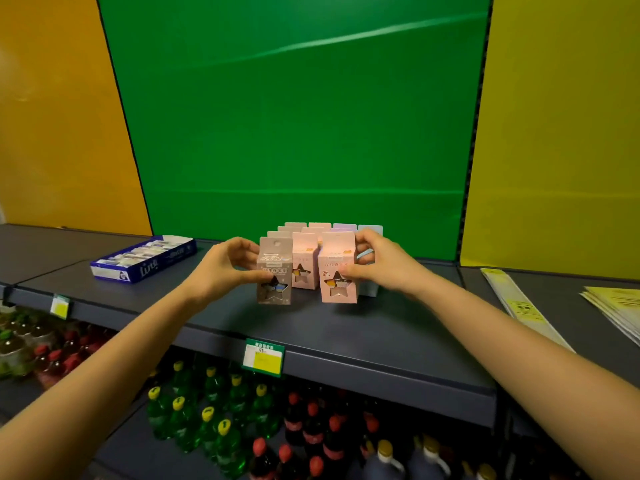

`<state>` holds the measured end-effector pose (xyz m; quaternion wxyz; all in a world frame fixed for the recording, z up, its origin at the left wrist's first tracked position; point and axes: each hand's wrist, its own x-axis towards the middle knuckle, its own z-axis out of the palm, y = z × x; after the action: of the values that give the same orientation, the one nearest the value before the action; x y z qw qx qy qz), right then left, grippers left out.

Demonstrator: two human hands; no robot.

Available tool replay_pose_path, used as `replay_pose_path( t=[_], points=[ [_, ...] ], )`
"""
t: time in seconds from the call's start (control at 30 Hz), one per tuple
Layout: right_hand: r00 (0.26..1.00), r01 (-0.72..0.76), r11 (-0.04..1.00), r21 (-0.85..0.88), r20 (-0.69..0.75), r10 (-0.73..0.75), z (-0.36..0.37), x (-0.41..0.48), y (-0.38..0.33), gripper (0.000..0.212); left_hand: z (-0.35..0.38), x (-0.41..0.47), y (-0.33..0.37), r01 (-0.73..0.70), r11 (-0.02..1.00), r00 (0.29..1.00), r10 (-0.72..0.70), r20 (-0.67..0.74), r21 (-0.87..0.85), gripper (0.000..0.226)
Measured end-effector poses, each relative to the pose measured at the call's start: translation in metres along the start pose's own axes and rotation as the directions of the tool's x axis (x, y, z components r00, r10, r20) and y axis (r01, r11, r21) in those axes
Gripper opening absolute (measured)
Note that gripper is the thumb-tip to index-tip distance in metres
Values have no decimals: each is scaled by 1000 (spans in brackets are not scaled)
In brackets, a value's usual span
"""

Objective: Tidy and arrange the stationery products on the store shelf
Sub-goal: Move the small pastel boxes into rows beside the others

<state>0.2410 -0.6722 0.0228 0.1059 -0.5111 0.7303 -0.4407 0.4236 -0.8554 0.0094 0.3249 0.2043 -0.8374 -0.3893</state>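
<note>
Several small pink stationery boxes with star-shaped windows stand in rows on the dark grey shelf (363, 327). My left hand (227, 263) grips the front left box (275, 271), a greyer pink one, by its left side. My right hand (377, 261) grips the front right pink box (337, 271), thumb on its face and fingers behind it. Between them stands another pink box (304, 263), set a little further back. The back rows (320, 228) are partly hidden by the front boxes and my hands.
A blue and white display tray (143, 259) of small items lies at the shelf's left. Yellow paper packs (616, 306) and a long flat packet (519, 303) lie at the right. Price tags (263, 356) hang on the shelf edge. Drink bottles (221, 403) fill the shelf below.
</note>
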Motion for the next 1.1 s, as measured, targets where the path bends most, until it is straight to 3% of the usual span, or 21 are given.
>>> replay_pose_path(
  t=[0.23, 0.6, 0.87, 1.1],
  points=[
    [997, -27, 998, 53, -70, 31, 45, 20, 7, 50, -5, 11, -42, -5, 998, 999, 2, -52, -69, 34],
    [972, -58, 997, 59, -224, 70, 90, 42, 0, 49, -20, 43, -71, -87, 982, 986, 109, 127, -166, 33],
    [934, -78, 992, 104, -341, 109, 99, 48, 0, 45, -21, 61, -79, -127, 973, 971, 163, 177, -194, 33],
    [907, -108, 993, 38, -406, 114, 105, 52, -5, 40, -20, 68, -81, -148, 974, 972, 176, 158, -174, 31]
  ],
)
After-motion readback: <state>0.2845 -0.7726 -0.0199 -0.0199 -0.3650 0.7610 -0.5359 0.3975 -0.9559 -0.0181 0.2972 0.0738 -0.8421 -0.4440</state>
